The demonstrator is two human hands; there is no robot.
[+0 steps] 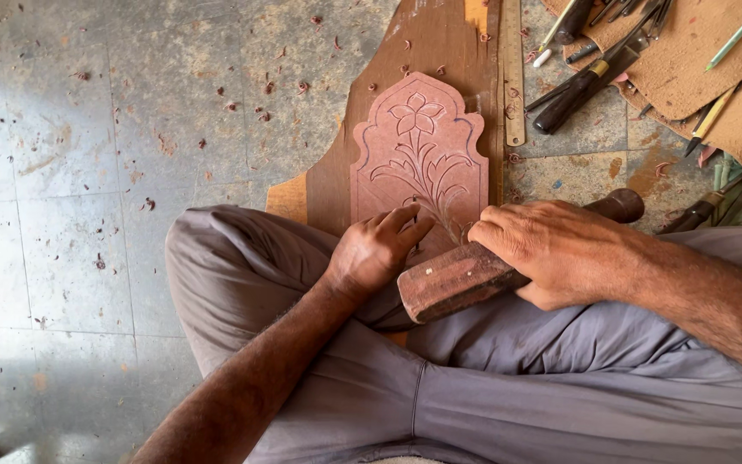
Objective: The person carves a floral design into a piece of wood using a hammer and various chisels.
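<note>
So, left hand (375, 253) fingers pinching a chisel (414, 225) on the carved floral panel (418, 155) | right hand (551, 251) fingers wrapped around wooden mallet (461, 279)

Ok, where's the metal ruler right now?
In the head view the ruler lies lengthwise at top centre-right, along the right edge of the board, just right of the carved panel.
</note>
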